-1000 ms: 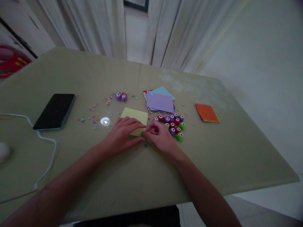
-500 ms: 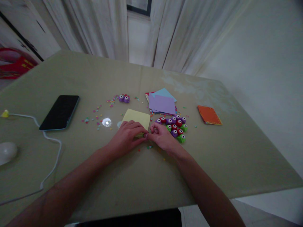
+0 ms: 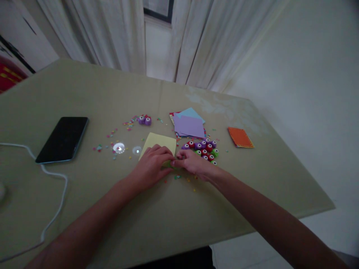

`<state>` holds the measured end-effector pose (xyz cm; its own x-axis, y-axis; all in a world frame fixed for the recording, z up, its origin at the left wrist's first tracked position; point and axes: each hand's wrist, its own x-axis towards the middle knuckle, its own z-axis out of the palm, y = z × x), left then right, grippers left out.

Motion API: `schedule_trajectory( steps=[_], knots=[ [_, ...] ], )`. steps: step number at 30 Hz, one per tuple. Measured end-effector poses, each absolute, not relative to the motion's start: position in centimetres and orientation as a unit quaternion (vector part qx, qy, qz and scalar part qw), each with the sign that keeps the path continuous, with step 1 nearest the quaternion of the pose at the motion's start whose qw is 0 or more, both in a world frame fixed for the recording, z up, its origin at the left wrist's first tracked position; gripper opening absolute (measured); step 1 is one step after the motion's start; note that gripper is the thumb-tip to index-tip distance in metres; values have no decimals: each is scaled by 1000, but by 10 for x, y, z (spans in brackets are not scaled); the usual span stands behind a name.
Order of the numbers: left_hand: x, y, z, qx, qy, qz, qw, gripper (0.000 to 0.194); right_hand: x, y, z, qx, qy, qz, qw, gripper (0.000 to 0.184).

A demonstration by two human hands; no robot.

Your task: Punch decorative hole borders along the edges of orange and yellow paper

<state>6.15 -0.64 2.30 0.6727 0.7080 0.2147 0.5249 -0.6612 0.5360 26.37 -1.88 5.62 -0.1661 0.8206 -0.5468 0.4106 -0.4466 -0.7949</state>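
A sheet of yellow paper [image 3: 160, 140] lies on the table in front of me, its near part covered by my fingers. My left hand [image 3: 153, 161] rests over its lower edge with bent fingers, thumb and fingertips closing at the near right corner. Against those fingertips, my right hand [image 3: 192, 161] is closed in a pinch; what lies between its fingers is hidden. A bit of green shows just below the fingertips. Right beside my right hand sits a cluster of red, purple and green eyeball-like pieces [image 3: 204, 145].
Purple and blue paper sheets [image 3: 190, 125] are stacked behind. An orange stitched square [image 3: 240, 137] lies to the right. On the left are a black tablet [image 3: 63, 139], a white cable [image 3: 62, 203] and clear discs [image 3: 119, 148]. Colourful confetti and two purple eyed pieces [image 3: 144, 120] lie farther back.
The view has shifted slightly. My right forearm has swung outward to the right, and the right wrist has turned. Both hands stay at the paper's near right corner.
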Motion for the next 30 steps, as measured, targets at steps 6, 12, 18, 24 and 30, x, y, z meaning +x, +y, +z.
schedule_trajectory(
  steps=[6,12,18,24,30],
  knots=[
    [63,-4,24,883,354,192,240,18,265,-16,63,-648,-485,573,127,53],
    [62,-2,21,886,340,209,237,16,263,-13,58,-648,-517,543,133,53],
    [62,-2,23,891,337,207,224,13,266,-14,51,-635,-511,556,163,50],
    [60,-4,23,894,345,201,205,14,271,-24,41,-577,-538,554,265,48],
    [57,-8,18,892,351,208,196,19,266,-45,31,-558,-598,465,339,38]
  ],
)
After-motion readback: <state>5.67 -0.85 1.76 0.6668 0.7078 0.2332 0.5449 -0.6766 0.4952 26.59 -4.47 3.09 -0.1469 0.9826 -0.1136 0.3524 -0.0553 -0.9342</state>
